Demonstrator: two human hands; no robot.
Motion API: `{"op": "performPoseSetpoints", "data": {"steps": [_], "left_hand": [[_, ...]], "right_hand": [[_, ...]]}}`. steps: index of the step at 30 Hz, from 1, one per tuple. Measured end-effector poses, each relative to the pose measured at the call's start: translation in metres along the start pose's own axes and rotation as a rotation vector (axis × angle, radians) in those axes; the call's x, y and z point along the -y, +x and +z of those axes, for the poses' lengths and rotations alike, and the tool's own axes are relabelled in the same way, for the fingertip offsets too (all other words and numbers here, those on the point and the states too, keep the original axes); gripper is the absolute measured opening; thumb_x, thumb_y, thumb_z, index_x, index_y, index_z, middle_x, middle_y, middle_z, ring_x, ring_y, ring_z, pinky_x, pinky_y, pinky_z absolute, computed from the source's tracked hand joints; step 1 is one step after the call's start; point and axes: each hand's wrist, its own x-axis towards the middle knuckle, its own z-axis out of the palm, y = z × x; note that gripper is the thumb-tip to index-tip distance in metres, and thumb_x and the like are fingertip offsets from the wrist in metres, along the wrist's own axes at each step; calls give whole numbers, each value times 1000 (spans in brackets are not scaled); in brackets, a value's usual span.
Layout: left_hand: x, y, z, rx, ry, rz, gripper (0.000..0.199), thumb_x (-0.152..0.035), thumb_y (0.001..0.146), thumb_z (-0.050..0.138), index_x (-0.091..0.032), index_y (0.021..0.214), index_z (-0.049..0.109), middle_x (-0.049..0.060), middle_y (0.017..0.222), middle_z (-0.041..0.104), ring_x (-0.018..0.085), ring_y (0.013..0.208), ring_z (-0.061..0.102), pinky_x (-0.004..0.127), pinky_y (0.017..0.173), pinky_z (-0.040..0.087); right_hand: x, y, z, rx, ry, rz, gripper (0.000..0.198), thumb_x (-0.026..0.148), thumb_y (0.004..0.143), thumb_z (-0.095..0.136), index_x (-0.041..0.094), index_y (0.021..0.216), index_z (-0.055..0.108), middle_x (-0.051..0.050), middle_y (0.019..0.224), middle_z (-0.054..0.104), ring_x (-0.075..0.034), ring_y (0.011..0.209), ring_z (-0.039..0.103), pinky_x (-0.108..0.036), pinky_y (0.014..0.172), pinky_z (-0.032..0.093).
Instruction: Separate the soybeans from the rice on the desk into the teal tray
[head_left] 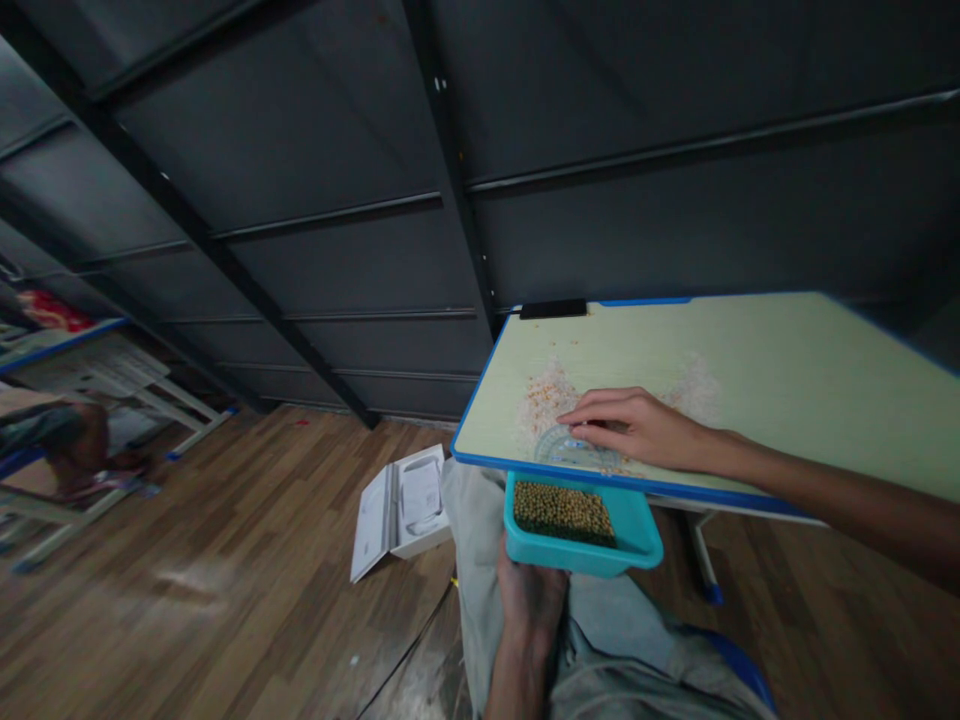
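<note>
My left hand [531,595] holds a turquoise plastic tub [637,520] from below, just under the near edge of the desk. Round tan beans [562,508] fill its left part, and the right part shows bare plastic. My right hand [637,425] is over the desktop, its thumb and fingers closed on a clear protractor [574,448] that lies close to the desk's edge. Behind the protractor, a patch of pale grains mixed with orange bits [551,395] is spread. Another pile of whitish grains [696,388] lies beyond my right wrist.
The pale green desk [787,370] has a blue rim. A black flat object [553,309] rests at its far left corner. An open white box [409,505] and a black cable [409,650] are on the wood floor. Another person's leg [86,445] shows far left.
</note>
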Motion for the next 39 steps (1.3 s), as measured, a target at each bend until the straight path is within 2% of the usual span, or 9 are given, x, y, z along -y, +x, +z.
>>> {"op": "performPoseSetpoints", "data": {"steps": [10, 14, 19, 25, 32, 39], "left_hand": [[-1, -1, 3, -7, -31, 0, 38, -32, 98, 53, -25, 131, 69, 6, 128, 75, 27, 131, 62, 47, 117, 45], [0, 2, 3, -28, -60, 40, 38, -30, 98, 51, -27, 133, 67, 5, 132, 73, 26, 131, 62, 47, 117, 45], [0, 0, 2, -65, -59, 51, 40, -28, 96, 54, -26, 134, 67, 6, 134, 72, 27, 130, 63, 47, 116, 47], [0, -1, 0, -67, -59, 79, 40, -29, 98, 53, -28, 135, 66, 6, 134, 72, 27, 127, 64, 48, 114, 48], [2, 0, -1, -88, -68, 111, 40, -31, 95, 58, -29, 134, 67, 7, 134, 72, 30, 127, 64, 52, 114, 48], [1, 2, -2, -68, -99, 102, 36, -28, 95, 57, -26, 127, 72, 9, 128, 75, 32, 124, 66, 54, 113, 48]], "right_hand": [[-2, 0, 0, -15, -2, 11, 26, 31, 102, 60, 25, 123, 75, -7, 109, 76, -19, 97, 71, -35, 88, 55], [1, 1, 0, 4, 34, 10, 25, 29, 100, 62, 24, 120, 76, -7, 107, 77, -18, 95, 71, -34, 86, 55], [5, 1, 0, -5, 87, 36, 24, 31, 99, 64, 22, 116, 77, -7, 101, 77, -17, 86, 71, -32, 78, 56], [7, 1, -3, -83, 44, 102, 20, 27, 97, 64, 20, 110, 77, -6, 95, 75, -15, 78, 68, -29, 69, 54], [10, -1, -3, -59, 68, 146, 19, 26, 94, 66, 19, 106, 78, -7, 93, 77, -16, 77, 68, -29, 66, 53], [1, 5, -19, -117, 100, 180, 24, 33, 93, 66, 19, 108, 79, -6, 91, 76, -16, 73, 67, -30, 69, 54]]}}
